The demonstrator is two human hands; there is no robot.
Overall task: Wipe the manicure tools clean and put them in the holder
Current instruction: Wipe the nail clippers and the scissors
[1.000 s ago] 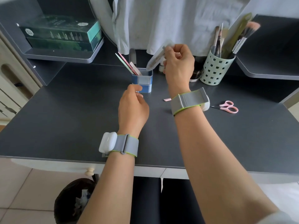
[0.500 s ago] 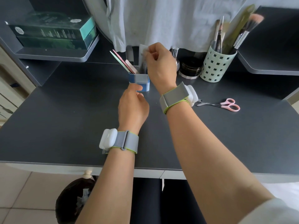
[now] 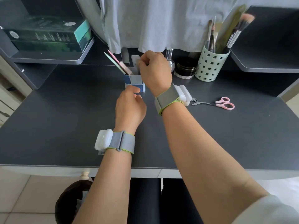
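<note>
- The right hand (image 3: 154,71) pinches the top of a grey nail file (image 3: 135,61) and holds it upright inside the little blue holder (image 3: 135,82).
- The left hand (image 3: 130,107) sits just in front of the holder. Its thumb touches the holder's front wall, and its fingers are loosely curled with nothing in them.
- Two more files, a green file (image 3: 113,62) and a pink file (image 3: 118,63), lean in the holder, just left of the right hand.
- The pink scissors (image 3: 216,103) lie flat on the desk (image 3: 64,118), to the right of the right wrist, well apart from the holder.
- The grey file looks thin, light and stiff, so I think a soft pinch at the top end is enough.
- The holder looks small and light. It could tip, so steadying its front wall seems smart.
- The scissors have sharp tips. The pink loops look like the safe place to grab.
- The right hand hides most of the grey file, so I cannot tell how deep it sits.
- Something small and dark pokes out by the right wristband. I cannot tell what it is.
</note>
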